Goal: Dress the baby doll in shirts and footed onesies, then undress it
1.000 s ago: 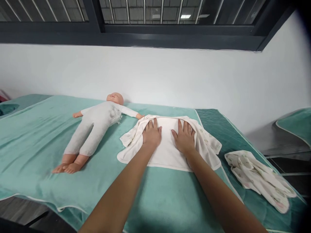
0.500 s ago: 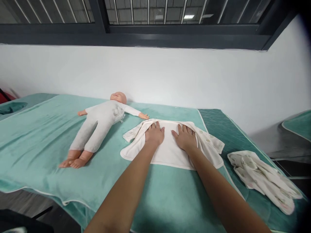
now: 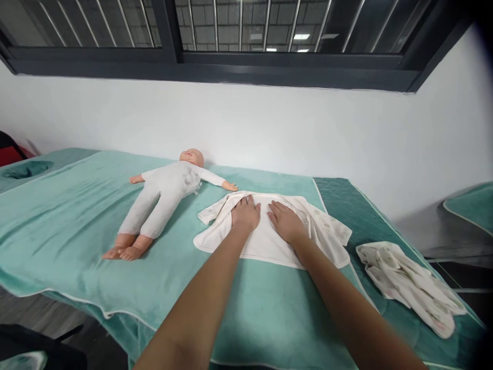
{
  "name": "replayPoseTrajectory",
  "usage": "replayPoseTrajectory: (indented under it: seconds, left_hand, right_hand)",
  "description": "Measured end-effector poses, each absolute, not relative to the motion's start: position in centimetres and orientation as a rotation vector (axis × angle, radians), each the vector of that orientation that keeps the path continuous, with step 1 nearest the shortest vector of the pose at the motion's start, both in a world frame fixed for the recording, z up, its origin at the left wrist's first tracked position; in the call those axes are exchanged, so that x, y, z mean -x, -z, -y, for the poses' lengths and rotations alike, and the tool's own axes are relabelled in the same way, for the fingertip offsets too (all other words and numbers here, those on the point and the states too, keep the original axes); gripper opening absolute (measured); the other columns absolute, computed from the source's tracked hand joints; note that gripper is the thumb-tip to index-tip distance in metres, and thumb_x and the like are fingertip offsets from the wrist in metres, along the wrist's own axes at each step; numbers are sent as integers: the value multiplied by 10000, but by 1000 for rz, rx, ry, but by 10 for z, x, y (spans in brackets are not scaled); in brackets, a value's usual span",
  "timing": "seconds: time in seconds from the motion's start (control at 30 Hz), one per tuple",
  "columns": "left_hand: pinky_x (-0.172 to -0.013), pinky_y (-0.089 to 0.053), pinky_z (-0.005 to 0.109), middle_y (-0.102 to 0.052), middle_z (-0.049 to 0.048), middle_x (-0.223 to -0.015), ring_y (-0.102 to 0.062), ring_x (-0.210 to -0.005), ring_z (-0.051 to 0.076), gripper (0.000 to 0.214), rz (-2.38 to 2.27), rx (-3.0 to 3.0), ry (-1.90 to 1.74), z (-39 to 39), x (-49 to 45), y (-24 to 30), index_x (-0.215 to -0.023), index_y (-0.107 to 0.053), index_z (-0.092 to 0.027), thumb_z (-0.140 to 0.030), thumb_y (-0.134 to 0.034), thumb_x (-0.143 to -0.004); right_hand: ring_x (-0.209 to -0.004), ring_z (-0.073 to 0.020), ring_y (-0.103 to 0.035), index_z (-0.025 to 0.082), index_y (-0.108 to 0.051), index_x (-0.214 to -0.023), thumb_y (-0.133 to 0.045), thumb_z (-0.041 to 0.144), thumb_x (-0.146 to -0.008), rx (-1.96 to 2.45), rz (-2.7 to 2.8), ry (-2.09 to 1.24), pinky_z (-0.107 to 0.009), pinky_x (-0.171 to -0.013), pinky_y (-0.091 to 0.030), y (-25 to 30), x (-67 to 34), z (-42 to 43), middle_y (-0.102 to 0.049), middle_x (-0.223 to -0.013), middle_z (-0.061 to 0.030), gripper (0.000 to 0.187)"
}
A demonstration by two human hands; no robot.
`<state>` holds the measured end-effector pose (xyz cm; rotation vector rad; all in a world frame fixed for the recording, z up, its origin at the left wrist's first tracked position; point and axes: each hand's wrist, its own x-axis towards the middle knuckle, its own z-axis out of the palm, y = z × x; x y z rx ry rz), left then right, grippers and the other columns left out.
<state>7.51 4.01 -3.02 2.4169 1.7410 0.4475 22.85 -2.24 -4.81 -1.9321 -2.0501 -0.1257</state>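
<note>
A cream baby garment (image 3: 265,241) lies spread on the teal blanket (image 3: 77,226) in the middle of the table. My left hand (image 3: 244,214) rests flat on its left half, fingers stretched out. My right hand (image 3: 285,221) lies flat on its right half, fingers open and angled slightly left. The two hands are close together, palms down. A baby doll (image 3: 165,198) in a pale grey suit lies on its back to the left of the garment, head toward the wall, one arm reaching near the garment's upper corner.
A second crumpled patterned garment (image 3: 408,285) lies at the right on the darker green cover (image 3: 365,221). A white wall and a dark window frame stand behind the table. The blanket's front edge (image 3: 77,303) hangs over the table's near side.
My right hand has slid leftward on the garment, closer to my left hand. The view has shifted slightly; the doll and the garments lie as before.
</note>
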Motion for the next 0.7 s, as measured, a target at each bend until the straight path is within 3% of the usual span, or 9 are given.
replayPoseTrajectory:
  seconds: [0.4,0.53,0.7]
  left_hand:
    - [-1080,-375,474,-523,180,-1413,-439,-1337,306,529,-1697,-2360,-655,-34,-72,28,-1396,-454,-133,-433,-292,-991]
    - [-1033,-435,416,-632,138,-1279,-544,-1237,265,410,-1623,-2317,-769,-28,-71,20,-1255,-565,-160,-367,-325,-995]
    - [-989,-479,280,-662,60,-1260,-619,-1138,155,355,-1477,-2249,-921,-16,-37,2,-1254,-544,-202,-279,-311,-998]
  right_hand:
    - [-1407,-231,-359,192,-446,-1453,-261,413,-1027,2000,2064,129,-405,-1144,-278,45,-226,26,-388,-1559,-52,515]
    - [-1407,-229,-360,198,-448,-1451,-254,399,-1027,2016,2064,133,-410,-1137,-283,44,-224,27,-388,-1558,-56,508]
    - [-1397,-237,-379,194,-456,-1444,-267,387,-1023,2030,2054,127,-421,-1129,-294,44,-223,26,-403,-1548,-66,501]
